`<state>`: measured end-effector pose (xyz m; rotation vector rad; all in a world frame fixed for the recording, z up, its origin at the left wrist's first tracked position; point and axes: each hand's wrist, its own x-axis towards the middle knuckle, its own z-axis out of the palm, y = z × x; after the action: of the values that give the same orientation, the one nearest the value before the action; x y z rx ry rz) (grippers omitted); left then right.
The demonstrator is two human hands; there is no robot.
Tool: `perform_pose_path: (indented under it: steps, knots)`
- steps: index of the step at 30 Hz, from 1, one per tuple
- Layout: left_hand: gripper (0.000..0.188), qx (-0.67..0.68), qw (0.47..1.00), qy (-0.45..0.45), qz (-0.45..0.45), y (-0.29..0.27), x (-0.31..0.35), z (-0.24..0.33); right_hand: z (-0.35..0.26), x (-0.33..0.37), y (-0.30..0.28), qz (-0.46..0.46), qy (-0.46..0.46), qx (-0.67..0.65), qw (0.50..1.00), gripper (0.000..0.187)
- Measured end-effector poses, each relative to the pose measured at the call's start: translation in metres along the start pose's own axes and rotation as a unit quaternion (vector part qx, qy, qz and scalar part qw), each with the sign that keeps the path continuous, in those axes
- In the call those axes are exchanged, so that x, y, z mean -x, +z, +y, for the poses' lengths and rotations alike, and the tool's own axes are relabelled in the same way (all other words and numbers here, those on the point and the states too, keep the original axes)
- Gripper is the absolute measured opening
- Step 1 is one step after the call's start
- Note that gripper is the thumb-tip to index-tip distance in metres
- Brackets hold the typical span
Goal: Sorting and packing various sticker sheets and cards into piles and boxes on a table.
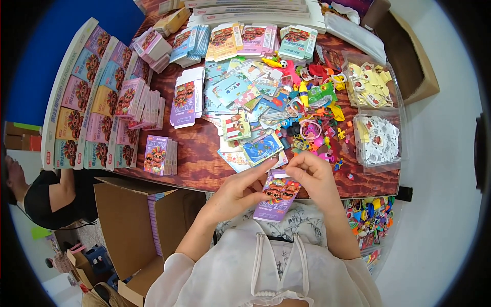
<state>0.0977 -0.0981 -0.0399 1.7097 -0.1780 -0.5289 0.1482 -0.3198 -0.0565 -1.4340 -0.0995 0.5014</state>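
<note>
A small purple printed carton (pixel 271 209) is held just off the table's near edge, above my lap. My left hand (pixel 239 193) grips its left side, thumb on the printed front and index finger stretched along the top. At the carton's upper right, my right hand (pixel 318 179) is closed with thumb and fingertips at the pale top flap; whether anything small sits in that pinch is hidden. Just beyond my fingers lie a blue picture card (pixel 262 149) and a loose heap of other cards (pixel 237 91). Small colourful plastic toys (pixel 319 130) are piled to their right.
Flat cartons (pixel 185 98) and purple boxes (pixel 156 155) stand left of the cards, near tall display trays (pixel 76 94). Clear trays hold yellow packets (pixel 369 84) and white packets (pixel 377 139). An open cardboard box (pixel 120 225) stands below left; another person (pixel 51 199) is beyond.
</note>
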Motion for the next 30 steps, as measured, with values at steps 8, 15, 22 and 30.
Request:
perform_pose_path:
  steps: [8,15,22,30]
  knots:
    - [0.062,0.041,0.996,0.017,0.079,0.011,0.002,-0.012,-0.014,-0.003,0.005,-0.024,-0.066,0.156,0.985,0.018]
    - [0.057,0.024,0.997,0.031,0.068,0.013,-0.001,-0.007,-0.005,-0.001,0.004,0.008,-0.048,0.113,0.992,0.012]
    - [0.056,0.020,0.997,0.030,0.071,0.017,-0.003,-0.007,-0.001,-0.003,0.002,0.040,-0.036,0.048,0.997,0.006]
    - [0.054,0.001,0.996,0.011,0.086,0.019,-0.004,-0.004,-0.001,-0.003,0.001,0.018,-0.113,0.068,0.991,0.005]
